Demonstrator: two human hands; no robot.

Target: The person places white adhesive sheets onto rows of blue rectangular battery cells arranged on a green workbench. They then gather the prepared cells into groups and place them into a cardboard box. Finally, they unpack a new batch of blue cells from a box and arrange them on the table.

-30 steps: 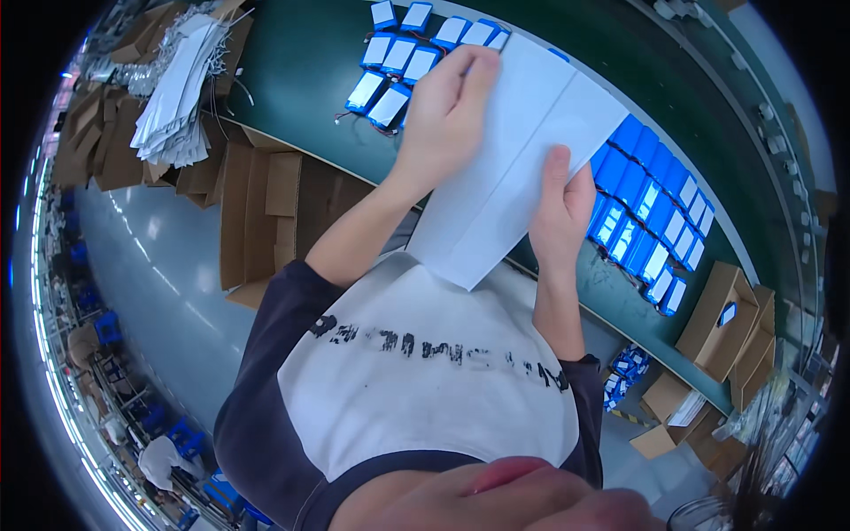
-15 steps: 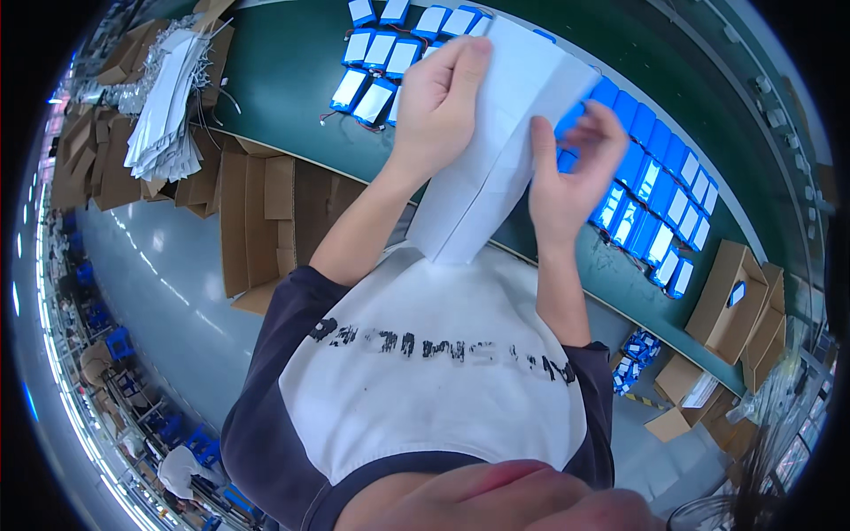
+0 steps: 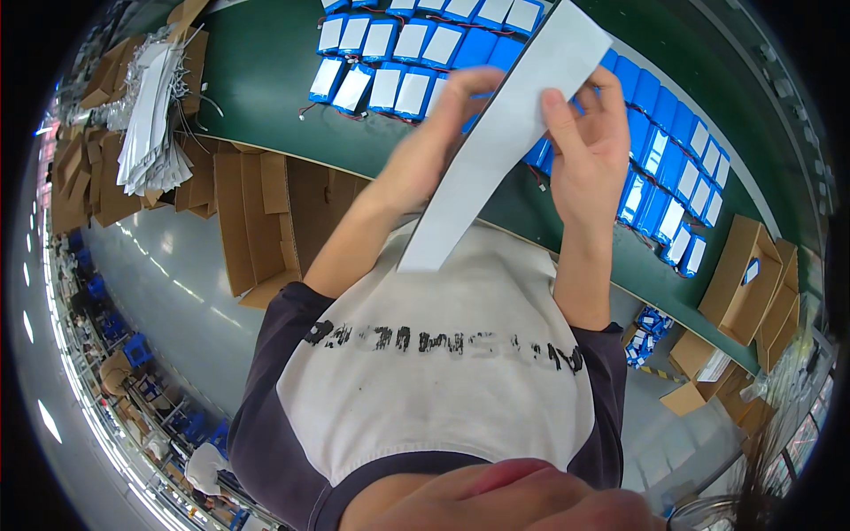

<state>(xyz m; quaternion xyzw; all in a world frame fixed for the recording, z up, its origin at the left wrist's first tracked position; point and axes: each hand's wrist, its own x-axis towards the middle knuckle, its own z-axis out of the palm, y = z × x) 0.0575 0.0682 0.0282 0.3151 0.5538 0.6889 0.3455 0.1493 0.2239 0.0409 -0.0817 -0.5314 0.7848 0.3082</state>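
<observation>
A long white strip of paper or thin card [image 3: 505, 146] slants in front of my chest, its lower end against my shirt. Its left edge looks dark. My right hand [image 3: 591, 155] is closed on the upper right edge, thumb on the near face and fingers curled behind. At the opposite edge is my left hand [image 3: 421, 159], blurred, with its fingers partly hidden behind the strip; whether it grips cannot be told. Beyond the hands, blue battery packs [image 3: 412, 42] with white patches and thin wires lie in rows on the green table [image 3: 257, 71].
More blue packs [image 3: 677, 168] lie in rows at the right. A bundle of white strips [image 3: 150, 124] rests on cardboard at the left. Open cardboard boxes stand at the left [image 3: 252, 221] and right [image 3: 739, 274]. Small blue packs [image 3: 651, 332] sit below the table edge.
The white piece was wider, with a crease down it; now it appears as a narrower, smooth strip. My left hand has moved down from its top, and my right hand has closed on the edge.
</observation>
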